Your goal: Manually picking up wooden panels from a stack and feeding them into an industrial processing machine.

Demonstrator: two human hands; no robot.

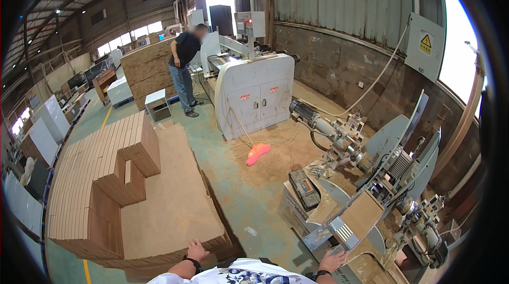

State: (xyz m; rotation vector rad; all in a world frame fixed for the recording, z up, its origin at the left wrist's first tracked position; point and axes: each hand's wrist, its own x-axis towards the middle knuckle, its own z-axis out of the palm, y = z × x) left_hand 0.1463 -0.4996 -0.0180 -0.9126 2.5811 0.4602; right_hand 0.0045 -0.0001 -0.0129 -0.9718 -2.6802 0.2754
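Board stack (175, 215) low at centre-left, on floor | left hand (196, 250) fingers spread, resting on its near edge | right hand (333, 260) open, touching sawdust-covered woodworking machine (366, 199) | 1 person (184, 67) stands well apart

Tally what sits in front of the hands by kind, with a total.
Stacks of wooden boards: 1
Woodworking machines: 2, the second being the white cabinet machine
Brooms: 1
People standing nearby: 1
Hands: 2, left hand and right hand
Total: 7
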